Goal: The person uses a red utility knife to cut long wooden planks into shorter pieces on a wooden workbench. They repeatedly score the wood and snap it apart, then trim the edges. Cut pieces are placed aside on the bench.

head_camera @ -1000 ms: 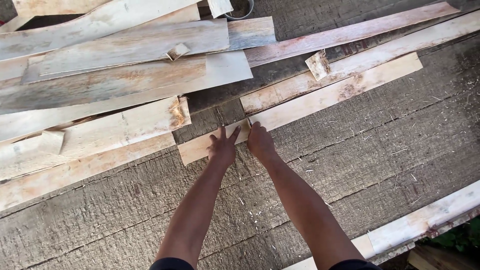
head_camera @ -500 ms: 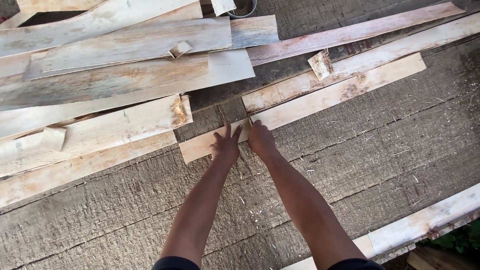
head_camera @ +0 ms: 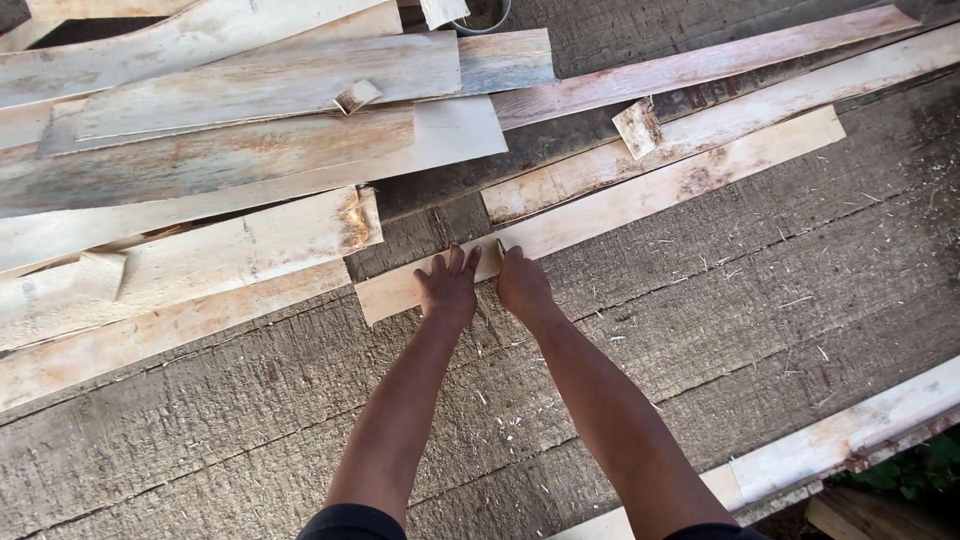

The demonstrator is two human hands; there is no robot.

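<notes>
Fingers of the left hand (head_camera: pixel 447 290) are spread flat on a pale plank (head_camera: pixel 640 205); the right hand (head_camera: pixel 522 285) presses beside it, fingers together, gripping nothing. Both seem to pin the plank to the rough floor (head_camera: pixel 250 440). Beyond lies a loose board pile (head_camera: pixel 220 130), with a small offcut (head_camera: pixel 637 127) further right.

rough plank floor (head_camera: pixel 700 330) | stacked pale boards (head_camera: pixel 250 90) upper left | small offcut (head_camera: pixel 638 127) | edge board (head_camera: pixel 850 435) lower right
</notes>
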